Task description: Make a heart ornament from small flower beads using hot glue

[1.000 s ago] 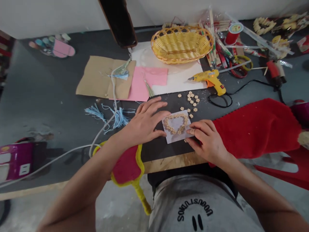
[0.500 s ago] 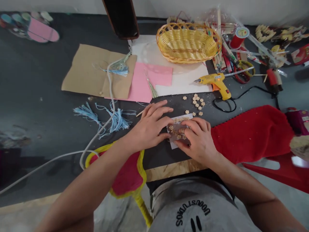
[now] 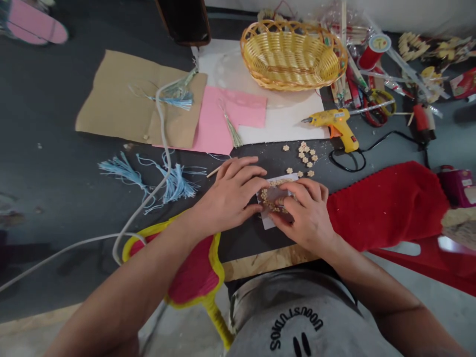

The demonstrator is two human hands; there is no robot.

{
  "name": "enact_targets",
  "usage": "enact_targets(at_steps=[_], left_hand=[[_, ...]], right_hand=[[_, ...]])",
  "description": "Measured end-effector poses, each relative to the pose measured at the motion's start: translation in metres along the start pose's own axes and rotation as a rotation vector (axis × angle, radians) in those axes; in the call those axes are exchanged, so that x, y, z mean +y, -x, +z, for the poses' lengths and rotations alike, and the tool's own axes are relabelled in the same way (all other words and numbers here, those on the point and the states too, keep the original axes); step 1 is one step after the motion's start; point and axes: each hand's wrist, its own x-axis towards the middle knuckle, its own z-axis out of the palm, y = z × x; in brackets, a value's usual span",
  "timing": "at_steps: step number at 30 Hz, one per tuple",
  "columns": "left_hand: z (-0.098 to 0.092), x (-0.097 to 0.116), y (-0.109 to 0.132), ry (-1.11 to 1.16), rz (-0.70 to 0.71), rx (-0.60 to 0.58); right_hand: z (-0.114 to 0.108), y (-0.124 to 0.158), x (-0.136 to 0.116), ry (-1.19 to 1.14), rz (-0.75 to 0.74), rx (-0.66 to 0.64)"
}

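A small white card (image 3: 268,221) bearing a heart outline of tiny wooden flowers lies near the table's front edge. My left hand (image 3: 230,191) rests flat on the card's left side, fingers stretched out. My right hand (image 3: 307,213) covers the card's right half, its fingertips pressed down on the flowers. Loose wooden flowers (image 3: 305,154) lie scattered just beyond the card. Most of the heart is hidden under my fingers.
A yellow glue gun (image 3: 334,124) with a black cord lies right of the loose flowers. Behind stand a wicker basket (image 3: 293,54), pink paper (image 3: 223,121), brown paper (image 3: 122,106) and blue tassels (image 3: 174,183). Red cloth (image 3: 386,203) lies at right; a white cable (image 3: 141,208) crosses left.
My right hand has slid left from the card's lower right corner onto the heart of flowers, covering it. The left hand stays on the card's left side. The view has shifted slightly.
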Motion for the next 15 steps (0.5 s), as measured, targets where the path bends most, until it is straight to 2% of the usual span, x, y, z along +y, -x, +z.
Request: enact_targets(at_steps=[15], left_hand=[[0.0011, 0.0007, 0.0001, 0.007, -0.016, 0.007]], right_hand=[[0.0008, 0.0004, -0.0001, 0.005, 0.009, -0.009]])
